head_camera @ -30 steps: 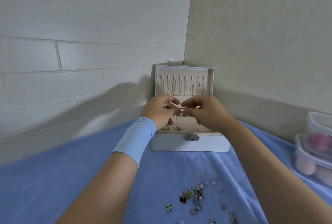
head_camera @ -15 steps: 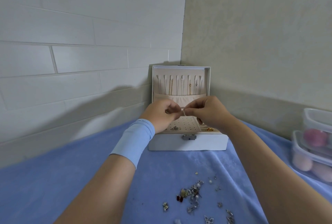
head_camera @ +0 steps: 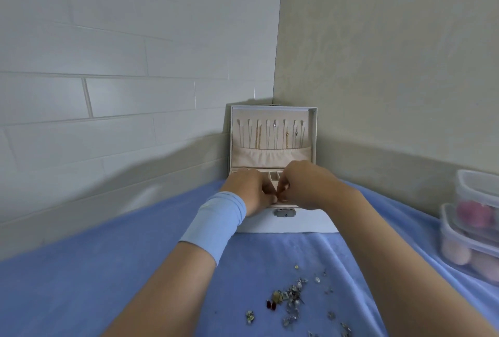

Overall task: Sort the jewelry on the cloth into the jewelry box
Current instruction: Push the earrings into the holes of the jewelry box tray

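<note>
Corner walls hem the open box (head_camera: 286,224) behind; blue cloth (head_camera: 108,282) lies bare to my left. I see the left hand (head_camera: 249,192) and right hand (head_camera: 307,188) pinched fingertip to fingertip over the box tray, their contents hidden. Loose jewelry (head_camera: 293,297) lies near the bottom edge, partly cut off

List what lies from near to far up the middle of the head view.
Loose jewelry on the blue cloth → box latch → left hand and right hand, fingertips together → open lid with hanging necklaces → wall corner.
</note>
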